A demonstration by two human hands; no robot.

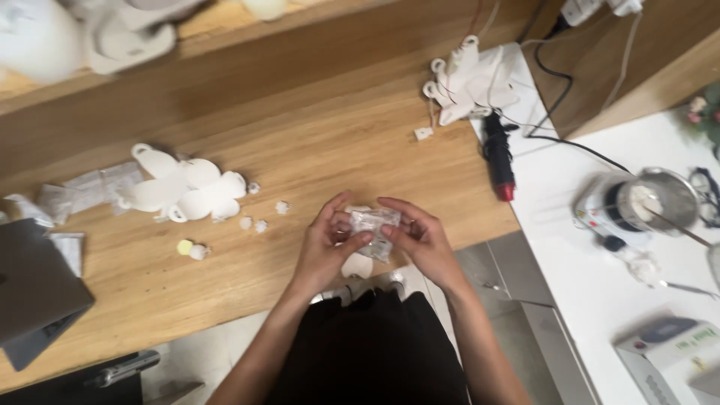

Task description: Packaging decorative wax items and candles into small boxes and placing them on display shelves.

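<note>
We hold a small clear plastic packet [373,225] between both hands, just above the near edge of the wooden desk [300,150]. Our left hand [330,236] curls around the packet's left side, with the thumb pressed on its front and the fingers closed behind it. Our right hand [420,236] pinches the packet's right side, the fingers bent over its top edge. Both hands are closed on it, and what is inside the packet is too small to tell.

Just below the packet, a small white piece [357,265] lies at the desk's edge. To the left of the packet, a few small white bits [255,223] are scattered on the wood, and farther left lies a cluster of flat white cut-out shapes [184,191]. A yellow and white pair of small lumps [191,249] sits below that cluster. Beyond it, more clear packets [82,191] lie near a grey laptop [34,289] at the desk's left end.

Up and to the right of the packet, another pile of white shapes [469,79] rests near the desk's far right corner, with a black and red tool [499,157] just below it. Farther right, on a white surface [600,277], stands a metal pot [664,199].
</note>
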